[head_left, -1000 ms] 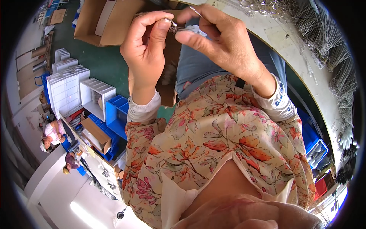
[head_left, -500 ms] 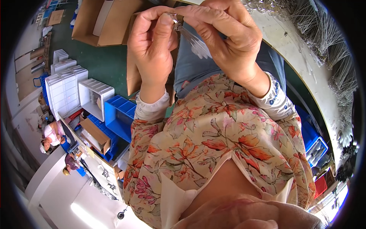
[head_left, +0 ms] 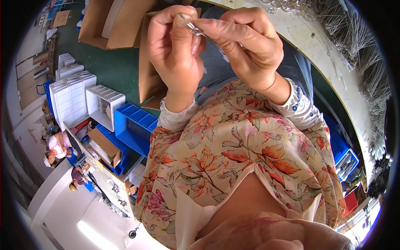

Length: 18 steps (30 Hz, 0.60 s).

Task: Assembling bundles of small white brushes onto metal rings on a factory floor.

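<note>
Up near the top edge, both hands meet around a small shiny metal clasp [head_left: 194, 28]. My left hand [head_left: 177, 54] is closed, pinching the clasp's upper end between thumb and forefinger. My right hand [head_left: 250, 52] is also closed, its thumb and forefinger at the clasp's other end. Thin wire strands [head_left: 222, 51] run down from the clasp toward my right palm, where the fingers hide most of them. How the strands join the clasp is too small to tell.
On my right, a pale worktable [head_left: 329, 62] bears bundles of looped wires [head_left: 354, 37] and loose metal rings [head_left: 291, 6]. Open cardboard boxes [head_left: 152, 62] stand at front left. White crates [head_left: 106, 104] and a blue crate [head_left: 133, 127] are further left, with two people beyond.
Both hands have shifted slightly, the left rightward and closer to the right. The clasp has turned and shows more plainly; the strands' whitish lower ends are now mostly hidden behind my right hand.
</note>
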Each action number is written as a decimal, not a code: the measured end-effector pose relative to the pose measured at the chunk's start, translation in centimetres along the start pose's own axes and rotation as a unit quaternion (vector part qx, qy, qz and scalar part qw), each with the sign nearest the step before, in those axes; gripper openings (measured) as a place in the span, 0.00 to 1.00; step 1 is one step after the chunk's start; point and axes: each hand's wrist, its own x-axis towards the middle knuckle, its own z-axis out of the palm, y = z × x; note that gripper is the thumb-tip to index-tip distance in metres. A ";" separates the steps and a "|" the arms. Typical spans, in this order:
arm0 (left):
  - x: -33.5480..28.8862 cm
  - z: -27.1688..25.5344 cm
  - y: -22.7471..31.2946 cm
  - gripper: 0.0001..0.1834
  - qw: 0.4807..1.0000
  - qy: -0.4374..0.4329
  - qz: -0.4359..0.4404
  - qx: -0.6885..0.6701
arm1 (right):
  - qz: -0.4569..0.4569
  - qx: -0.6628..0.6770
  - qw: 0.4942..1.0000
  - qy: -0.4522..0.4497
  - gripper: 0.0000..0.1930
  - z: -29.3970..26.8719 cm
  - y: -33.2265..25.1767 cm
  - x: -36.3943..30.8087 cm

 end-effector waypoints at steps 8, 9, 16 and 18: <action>0.4 0.1 0.7 0.07 0.999 -0.008 -0.038 -0.008 | 0.084 0.048 0.991 -0.091 0.09 -1.1 -0.1 0.2; 0.3 -0.2 0.7 0.07 0.999 -0.012 -0.031 0.040 | 0.084 0.048 0.991 -0.092 0.09 -1.4 0.0 0.9; 0.6 -0.3 0.4 0.07 0.984 -0.062 -0.013 0.164 | 0.065 0.012 0.983 -0.170 0.07 -3.0 0.0 3.4; 0.7 -1.0 0.4 0.07 0.977 -0.082 -0.023 0.195 | 0.077 0.020 0.980 -0.182 0.07 -3.1 -0.1 3.7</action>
